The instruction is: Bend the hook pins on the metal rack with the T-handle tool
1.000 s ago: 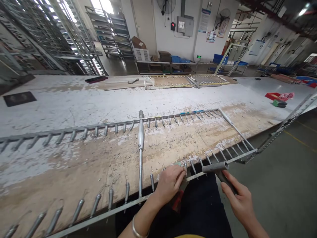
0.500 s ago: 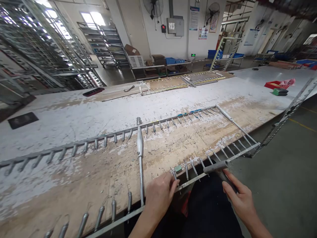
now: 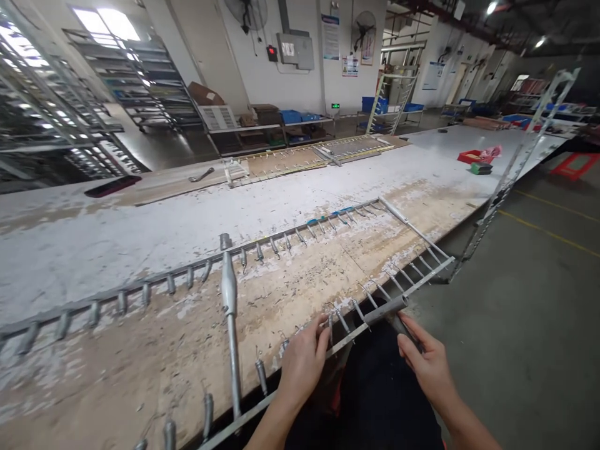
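Steel rack frame [image 3: 262,247] lies flat across the scarred workbench [image 3: 117,212], filling the middle of the frame, its near rail at the bench edge. At lower centre the left hand [image 3: 302,362] pinches a small hook pin [image 3: 330,325] on that rail, fingertips closed around it. Lower right, the right hand [image 3: 426,365] grips a short grey tube [image 3: 387,308], just beside the rail. Steadying the rail before levering seems wise.

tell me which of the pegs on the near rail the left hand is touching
The peg right at the left hand fingertips, just left of the metal tube held in the right hand. The other pegs along the near rail stand untouched.
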`<action>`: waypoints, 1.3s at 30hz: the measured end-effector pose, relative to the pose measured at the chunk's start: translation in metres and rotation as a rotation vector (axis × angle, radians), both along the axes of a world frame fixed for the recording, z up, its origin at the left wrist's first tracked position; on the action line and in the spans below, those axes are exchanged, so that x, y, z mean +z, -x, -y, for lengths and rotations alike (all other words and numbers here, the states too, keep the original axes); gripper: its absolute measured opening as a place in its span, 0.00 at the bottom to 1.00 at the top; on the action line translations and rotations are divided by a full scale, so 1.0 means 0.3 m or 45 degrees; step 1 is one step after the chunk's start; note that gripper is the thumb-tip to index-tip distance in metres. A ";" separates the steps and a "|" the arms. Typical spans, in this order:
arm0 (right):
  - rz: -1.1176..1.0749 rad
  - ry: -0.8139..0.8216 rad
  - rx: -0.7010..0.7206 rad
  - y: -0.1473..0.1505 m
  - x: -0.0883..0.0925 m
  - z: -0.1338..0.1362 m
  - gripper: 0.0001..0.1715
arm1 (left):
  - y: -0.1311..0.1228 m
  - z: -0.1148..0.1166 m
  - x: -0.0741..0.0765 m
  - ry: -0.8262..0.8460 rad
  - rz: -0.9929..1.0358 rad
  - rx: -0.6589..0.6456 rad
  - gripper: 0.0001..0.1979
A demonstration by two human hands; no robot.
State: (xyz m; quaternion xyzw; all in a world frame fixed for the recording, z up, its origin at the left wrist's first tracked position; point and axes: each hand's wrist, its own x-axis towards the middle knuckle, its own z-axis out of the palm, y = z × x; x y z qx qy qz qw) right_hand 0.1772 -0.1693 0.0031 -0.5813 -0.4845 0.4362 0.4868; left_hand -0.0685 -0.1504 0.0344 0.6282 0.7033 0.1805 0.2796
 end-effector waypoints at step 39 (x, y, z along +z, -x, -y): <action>1.024 -0.748 0.529 -0.010 0.152 -0.038 0.21 | -0.034 -0.017 -0.070 -0.575 -0.114 -0.454 0.14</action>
